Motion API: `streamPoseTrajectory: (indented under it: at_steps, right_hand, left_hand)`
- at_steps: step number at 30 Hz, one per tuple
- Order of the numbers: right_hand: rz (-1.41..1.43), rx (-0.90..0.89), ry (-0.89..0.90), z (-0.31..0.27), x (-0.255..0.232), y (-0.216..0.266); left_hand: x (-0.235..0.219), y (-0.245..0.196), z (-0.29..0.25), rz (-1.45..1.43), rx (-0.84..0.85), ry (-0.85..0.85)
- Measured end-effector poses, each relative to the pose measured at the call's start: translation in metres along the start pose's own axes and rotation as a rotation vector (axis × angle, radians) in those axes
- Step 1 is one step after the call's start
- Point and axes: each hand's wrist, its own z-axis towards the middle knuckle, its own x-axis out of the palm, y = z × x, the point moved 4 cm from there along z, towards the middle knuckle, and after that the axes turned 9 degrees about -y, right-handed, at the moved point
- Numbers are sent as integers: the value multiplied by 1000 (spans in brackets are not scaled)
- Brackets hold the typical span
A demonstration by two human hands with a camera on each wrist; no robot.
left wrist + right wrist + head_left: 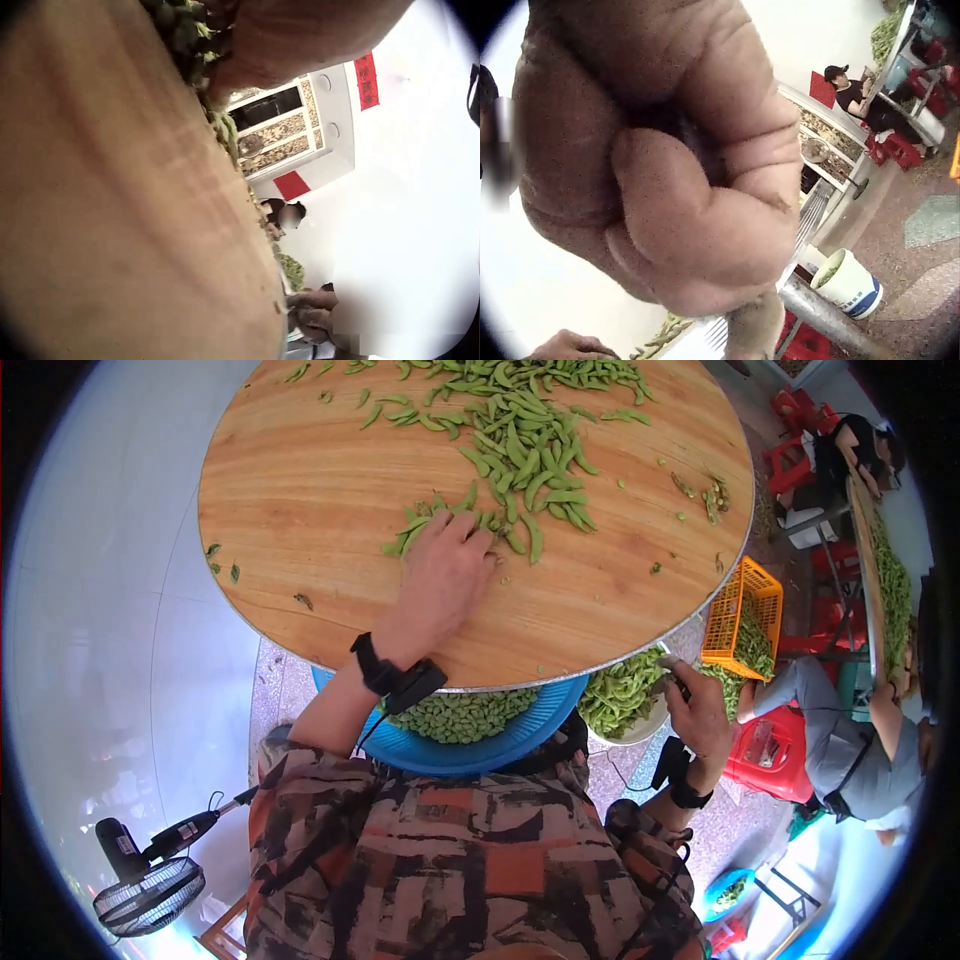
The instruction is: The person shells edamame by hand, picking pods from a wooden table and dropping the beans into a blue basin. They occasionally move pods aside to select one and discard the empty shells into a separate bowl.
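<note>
My left hand (pixel 445 575) reaches over the round wooden table (pixel 300 540), knuckles up, its fingers bent down onto a small group of green edamame pods (pixel 410 532). The fingertips are hidden among the pods. In the left wrist view, dark-shaded pods (pixel 187 34) lie right under that hand. My right hand (pixel 700 710) is off the table, beside its near right edge and the pale bucket of pods (pixel 625 695). In the right wrist view its fingers are tightly curled, the thumb (pixel 667 172) folded in, and one digit has a beige covering (pixel 757 326).
A larger heap of pods (pixel 525 440) runs toward the table's far side. Below the near edge sits a blue basin (pixel 455 762) of shelled beans. To the right stand an orange crate (pixel 745 575), a red stool (pixel 775 755) and people at another table. A fan (pixel 150 895) stands lower left.
</note>
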Motion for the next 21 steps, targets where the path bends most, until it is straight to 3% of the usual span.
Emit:
streamPoseTrajectory:
  at_steps: [5, 11, 13, 14, 15, 16, 18, 20, 21]
  right_hand:
    - [156, -54, -75, 2, 6, 7]
    - [555, 0, -150, 19, 48, 52]
    - [673, 46, -144, 29, 66, 76]
    - [859, 117, -84, 34, 76, 86]
    - [1044, 190, -22, 38, 84, 93]
    - [1044, 190, -20, 40, 89, 95]
    - [1234, 258, 212, 41, 109, 100]
    - [1282, 257, 223, 42, 120, 103]
    - [1332, 255, 227, 42, 123, 105]
  left_hand:
    - [13, 1, -2, 208, 17, 34]
    - [-5, -18, -7, -19, -74, -95]
    - [2, -16, -16, -645, -372, 29]
    - [-2, -18, -20, -645, -372, 30]
    - [1, -17, -27, -914, -635, 130]
    - [5, -18, -36, -1179, -903, 234]
    - [8, -16, -48, -1231, -923, 192]
    - [8, -19, -56, -1284, -943, 149]
    - [6, -23, -56, -1172, -894, 98]
